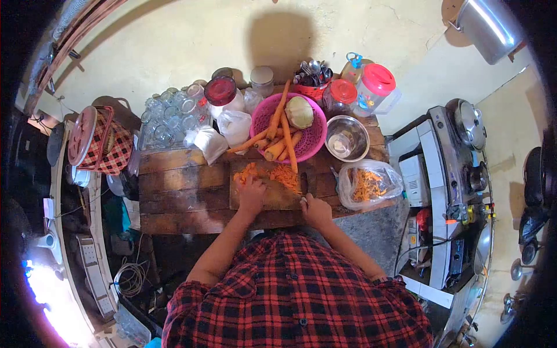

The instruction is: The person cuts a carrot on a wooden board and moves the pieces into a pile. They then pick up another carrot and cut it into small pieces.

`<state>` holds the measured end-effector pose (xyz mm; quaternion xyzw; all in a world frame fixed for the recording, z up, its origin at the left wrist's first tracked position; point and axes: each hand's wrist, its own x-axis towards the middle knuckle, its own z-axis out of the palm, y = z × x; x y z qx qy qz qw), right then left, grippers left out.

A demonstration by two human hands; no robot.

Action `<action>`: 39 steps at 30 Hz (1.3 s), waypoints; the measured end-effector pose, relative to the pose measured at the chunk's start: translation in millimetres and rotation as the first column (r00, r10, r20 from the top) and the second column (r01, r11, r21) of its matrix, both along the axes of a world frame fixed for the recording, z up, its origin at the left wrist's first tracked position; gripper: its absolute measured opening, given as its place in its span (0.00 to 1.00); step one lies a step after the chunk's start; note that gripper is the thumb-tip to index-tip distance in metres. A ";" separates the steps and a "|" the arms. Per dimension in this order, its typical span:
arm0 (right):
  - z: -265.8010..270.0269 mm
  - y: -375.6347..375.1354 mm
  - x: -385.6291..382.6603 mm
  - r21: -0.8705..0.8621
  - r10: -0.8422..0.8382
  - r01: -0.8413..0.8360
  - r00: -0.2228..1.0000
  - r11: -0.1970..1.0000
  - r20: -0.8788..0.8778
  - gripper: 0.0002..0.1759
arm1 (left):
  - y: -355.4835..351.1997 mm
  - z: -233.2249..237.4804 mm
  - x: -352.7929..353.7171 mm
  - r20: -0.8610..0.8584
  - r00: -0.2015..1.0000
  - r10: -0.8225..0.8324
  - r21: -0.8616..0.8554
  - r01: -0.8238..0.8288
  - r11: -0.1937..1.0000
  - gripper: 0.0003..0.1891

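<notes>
On a wooden board (pixel 272 200) at the table's front edge lie cut carrot pieces (pixel 284 176). My left hand (pixel 252 196) rests on the board's left part, its fingers bent over orange carrot slices (pixel 246 172). At the board's right edge my right hand (pixel 317 210) is closed round the handle of a knife, whose blade (pixel 303 184) points away from me beside the shreds. Just behind the board, a pink basket (pixel 316 139) holds whole carrots (pixel 272 152) and a pale round vegetable (pixel 300 112). A clear plastic bag (pixel 383 168) with carrot strips (pixel 368 184) stands to the right.
A steel bowl (pixel 361 134) stands right of the basket. Jars (pixel 221 91), white bags (pixel 234 126) and a tray of glasses (pixel 165 119) line the table's back left. Red-lidded containers (pixel 378 81) stand back right, with a stove (pixel 444 156) beyond the table's right end.
</notes>
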<state>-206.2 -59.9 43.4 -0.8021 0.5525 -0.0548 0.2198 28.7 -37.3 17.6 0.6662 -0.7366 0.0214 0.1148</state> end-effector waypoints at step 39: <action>-7.0 19.1 7.8 0.300 0.008 0.006 0.999 0.954 -0.047 0.17 | 32.9 -13.7 -45.5 -0.097 0.966 -0.241 -0.101 0.232 0.967 0.16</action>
